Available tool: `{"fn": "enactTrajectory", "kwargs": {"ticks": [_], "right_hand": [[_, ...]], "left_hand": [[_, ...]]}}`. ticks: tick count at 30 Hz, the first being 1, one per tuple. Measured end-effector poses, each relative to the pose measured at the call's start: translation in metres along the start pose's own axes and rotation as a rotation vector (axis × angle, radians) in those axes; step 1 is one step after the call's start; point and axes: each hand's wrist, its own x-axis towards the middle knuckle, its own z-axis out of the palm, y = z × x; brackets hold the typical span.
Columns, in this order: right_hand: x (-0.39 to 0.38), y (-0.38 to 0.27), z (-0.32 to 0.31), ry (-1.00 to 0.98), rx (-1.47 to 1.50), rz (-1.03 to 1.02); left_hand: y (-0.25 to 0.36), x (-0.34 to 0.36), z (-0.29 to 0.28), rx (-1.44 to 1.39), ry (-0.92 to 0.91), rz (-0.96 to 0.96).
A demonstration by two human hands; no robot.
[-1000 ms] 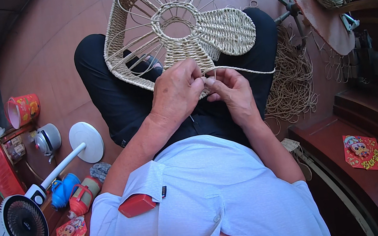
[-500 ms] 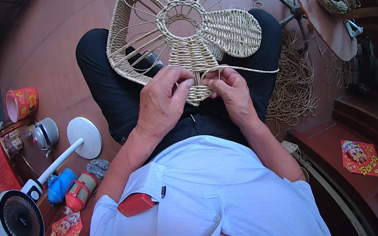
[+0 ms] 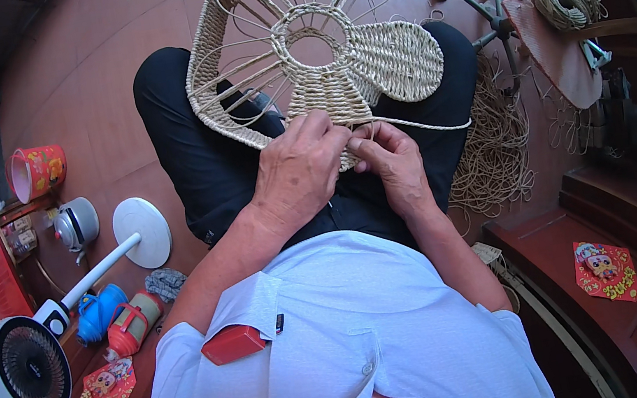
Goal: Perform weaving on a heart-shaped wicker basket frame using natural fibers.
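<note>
Head view: we see part-woven straw-cord basket frame (image 3: 321, 75) across trousered thighs (image 3: 181, 129). Right hand (image 3: 394, 158) pinches lower petal (image 3: 328, 99) near trailing cord (image 3: 423, 125); left hand (image 3: 302, 160) curled over it, exact grip hidden. We judge frame light, springy; hold at densely woven ring (image 3: 280, 45).

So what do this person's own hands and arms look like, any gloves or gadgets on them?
The left hand and right hand are bare, without gloves. No watch, bracelet or cable shows on either wrist. The forearms are uncovered up to the loose, pale blue short sleeves of a shirt.
</note>
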Motion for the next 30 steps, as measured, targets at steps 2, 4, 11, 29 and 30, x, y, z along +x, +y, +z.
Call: {"fn": "enactTrajectory", "kwargs": {"ticks": [2, 4, 11, 29, 30], "right_hand": [[-0.001, 0.001, 0.000, 0.014, -0.022, 0.014], [-0.002, 0.002, 0.000, 0.023, -0.094, 0.022], [-0.001, 0.001, 0.001, -0.033, -0.029, 0.055], [0.017, 0.003, -0.010, -0.287, 0.315, 0.130], [0.017, 0.004, -0.009, -0.262, 0.315, 0.123]], "left_hand": [[0.000, 0.001, -0.001, 0.078, -0.048, 0.028], [-0.001, 0.003, -0.003, 0.041, 0.000, 0.077], [-0.007, -0.007, -0.021, -0.493, 0.088, -0.378], [0.001, 0.001, 0.000, -0.184, 0.031, -0.309], [-0.001, -0.001, 0.000, -0.176, 0.019, -0.336]]}}
